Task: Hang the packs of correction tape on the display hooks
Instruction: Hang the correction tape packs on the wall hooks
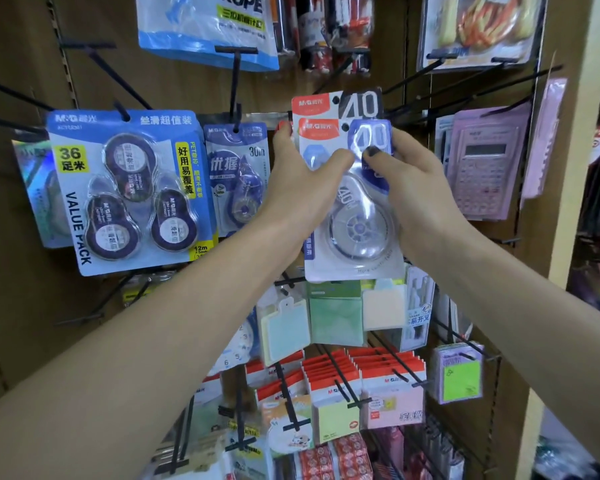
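While both hands (354,178) pinch it, the front correction tape pack (355,216) shows a clear blister, red header.

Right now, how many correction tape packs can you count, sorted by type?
40 packs, held by the left hand and right hand: 2 (front pack, back pack)
36 value pack: 1
30m pack: 1
Total: 4

Left hand (302,178) and right hand (416,181) cover much of the front correction tape pack (355,216); a rear pack (340,105) shows only its top; whichever hook holds them is hidden
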Demonstrator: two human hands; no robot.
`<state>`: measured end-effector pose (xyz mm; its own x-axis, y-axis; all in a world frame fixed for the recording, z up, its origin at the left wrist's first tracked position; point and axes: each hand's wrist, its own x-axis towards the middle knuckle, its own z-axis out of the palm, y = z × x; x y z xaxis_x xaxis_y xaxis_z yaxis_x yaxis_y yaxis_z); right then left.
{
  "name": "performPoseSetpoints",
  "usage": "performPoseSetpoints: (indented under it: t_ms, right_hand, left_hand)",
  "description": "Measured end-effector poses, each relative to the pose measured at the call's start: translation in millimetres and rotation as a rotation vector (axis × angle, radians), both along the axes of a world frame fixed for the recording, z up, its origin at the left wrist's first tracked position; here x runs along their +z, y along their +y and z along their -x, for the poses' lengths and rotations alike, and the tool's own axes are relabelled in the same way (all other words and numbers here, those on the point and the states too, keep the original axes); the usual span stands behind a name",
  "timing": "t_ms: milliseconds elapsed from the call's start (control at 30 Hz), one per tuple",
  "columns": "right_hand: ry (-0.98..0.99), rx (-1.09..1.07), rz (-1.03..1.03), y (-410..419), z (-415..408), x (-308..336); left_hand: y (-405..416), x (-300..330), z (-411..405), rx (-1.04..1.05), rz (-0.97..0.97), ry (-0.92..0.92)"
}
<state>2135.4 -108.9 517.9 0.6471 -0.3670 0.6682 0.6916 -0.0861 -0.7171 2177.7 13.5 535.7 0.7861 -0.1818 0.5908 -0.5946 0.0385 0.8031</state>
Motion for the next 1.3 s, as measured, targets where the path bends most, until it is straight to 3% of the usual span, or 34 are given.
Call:
performPoseSetpoints:
  t_ms: [300, 700, 933, 1300]
  right_hand:
    - [0.041, -0.009, -0.129, 6.2, 1.0, 2.8]
    - [0.039, -0.112, -0.137, 4.9, -3.2, 2.3]
    - [0.063, -0.037, -0.194, 5.9, -6.5, 1.8]
    - [0.277, -0.068, -0.144, 4.0, -54.1, 20.4]
  left_hand:
    - [8.6, -4.6, 6.1, 0.019, -0.079, 0.028]
    - [12.3, -16.3, -2.1, -0.028, -0.159, -0.017]
    - [13.7, -13.7, -6.1, 0.026, -0.152, -0.073]
    - [6.8, -0.3, -36.8, 0.045, -0.25, 0.302]
